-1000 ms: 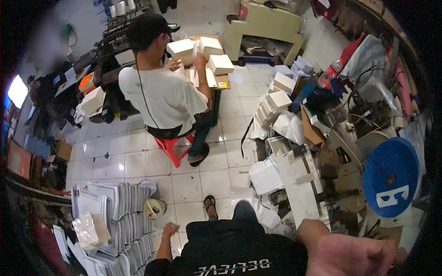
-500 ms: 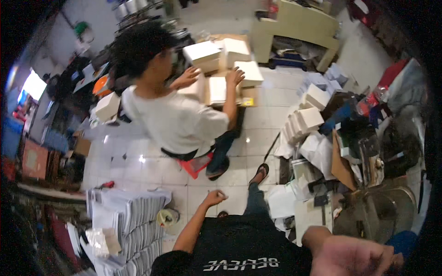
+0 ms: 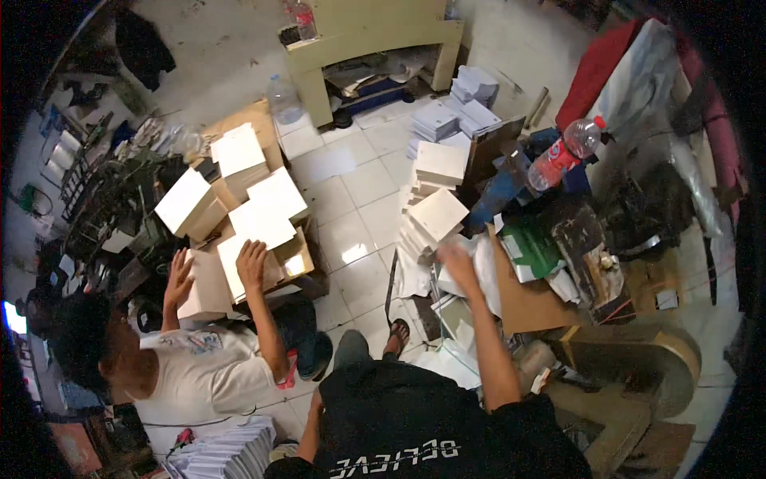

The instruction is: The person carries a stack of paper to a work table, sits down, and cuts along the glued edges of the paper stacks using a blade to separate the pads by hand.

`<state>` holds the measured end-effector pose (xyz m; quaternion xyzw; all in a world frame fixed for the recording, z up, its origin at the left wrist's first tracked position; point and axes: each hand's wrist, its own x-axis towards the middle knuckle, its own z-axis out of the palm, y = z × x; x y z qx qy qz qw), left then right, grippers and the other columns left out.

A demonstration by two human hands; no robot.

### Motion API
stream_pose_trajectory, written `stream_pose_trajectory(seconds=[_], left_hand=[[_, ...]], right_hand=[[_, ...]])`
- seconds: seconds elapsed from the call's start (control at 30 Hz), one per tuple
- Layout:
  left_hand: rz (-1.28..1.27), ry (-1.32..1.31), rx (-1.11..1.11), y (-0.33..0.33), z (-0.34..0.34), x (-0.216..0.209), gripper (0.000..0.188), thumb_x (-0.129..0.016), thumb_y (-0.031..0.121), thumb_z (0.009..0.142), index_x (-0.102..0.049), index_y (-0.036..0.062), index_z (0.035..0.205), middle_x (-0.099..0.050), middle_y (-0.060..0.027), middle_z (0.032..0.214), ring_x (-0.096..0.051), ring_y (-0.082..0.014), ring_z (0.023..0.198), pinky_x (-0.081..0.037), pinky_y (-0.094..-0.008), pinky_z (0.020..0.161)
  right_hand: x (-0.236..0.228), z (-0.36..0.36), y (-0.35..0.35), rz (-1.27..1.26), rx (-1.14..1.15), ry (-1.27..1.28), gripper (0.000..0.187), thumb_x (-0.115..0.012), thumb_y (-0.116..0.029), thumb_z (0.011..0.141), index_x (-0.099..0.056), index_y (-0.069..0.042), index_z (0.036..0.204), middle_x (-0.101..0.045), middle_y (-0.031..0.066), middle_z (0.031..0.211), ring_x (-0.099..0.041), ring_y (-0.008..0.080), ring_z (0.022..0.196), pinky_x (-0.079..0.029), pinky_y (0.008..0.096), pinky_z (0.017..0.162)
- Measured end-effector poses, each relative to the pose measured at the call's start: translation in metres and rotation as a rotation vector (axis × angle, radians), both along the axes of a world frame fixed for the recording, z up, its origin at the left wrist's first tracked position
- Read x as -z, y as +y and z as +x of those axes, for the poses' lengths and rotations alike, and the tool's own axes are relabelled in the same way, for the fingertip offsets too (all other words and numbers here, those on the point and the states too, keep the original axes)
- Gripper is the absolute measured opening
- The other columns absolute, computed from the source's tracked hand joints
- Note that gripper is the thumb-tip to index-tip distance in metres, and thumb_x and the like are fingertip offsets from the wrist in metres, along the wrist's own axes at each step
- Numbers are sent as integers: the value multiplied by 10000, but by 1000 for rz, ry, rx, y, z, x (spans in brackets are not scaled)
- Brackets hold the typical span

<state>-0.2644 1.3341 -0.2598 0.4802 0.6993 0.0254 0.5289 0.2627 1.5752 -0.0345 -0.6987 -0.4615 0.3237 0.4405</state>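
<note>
My right hand (image 3: 455, 259) reaches out just in front of a stack of cream paper blocks (image 3: 437, 214) on the right-hand pile. Blur hides its fingers, and I cannot tell whether they touch the stack. Close by its wrist lie white sheets (image 3: 476, 275) and a brown cardboard piece (image 3: 523, 295). My left hand (image 3: 317, 399) is low beside my body, partly behind my black shirt, with its fingers hidden. At left, a co-worker in a white shirt (image 3: 203, 371) rests both hands on cream paper blocks (image 3: 259, 219) on a low worktable.
Beyond the tiled floor (image 3: 343, 215) stands a beige machine frame (image 3: 375, 36), with a large clear bottle (image 3: 283, 100) beside it. A bottle with a red cap (image 3: 566, 152) lies on the right-hand clutter. White paper stacks (image 3: 227, 455) stand at lower left. My sandalled foot (image 3: 396, 337) is between the piles.
My view has turned right, so the co-worker now appears further left. My right arm has gone from the lower right to the paper pile. My left hand has dropped closer to my body.
</note>
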Motion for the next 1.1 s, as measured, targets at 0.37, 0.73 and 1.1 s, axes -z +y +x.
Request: stream_pose_trajectory(seconds=[0.37,0.73,1.1], left_hand=[[23,-59,389,327,96,-6,385,-853,383,838,-781,38,994,-783,-130,889,-748,-209,807,-582,-386,717],[-142,-162,163,648,306,35,558,-751,488,917,-715,-40,1092,-776,-184,880,-762,-256,798,-605,-396,771],[-100,-364,-39,778,494,184,825,-609,677,964,-591,-59,1336,-655,-306,1318,-614,-331,1290,-452,-406,1102]], right_hand=[[227,8,-255,-1090,-58,379,521,-533,-524,1011,-715,-39,1066,-742,132,893,-720,284,779,-560,480,716],[256,139,61,-731,452,663,675,-440,-626,1056,-670,-50,1321,-739,136,1124,-721,303,967,-538,506,880],[419,338,350,-361,984,669,557,-406,-527,1108,-594,-69,1362,-622,132,1303,-631,289,1151,-417,495,1140]])
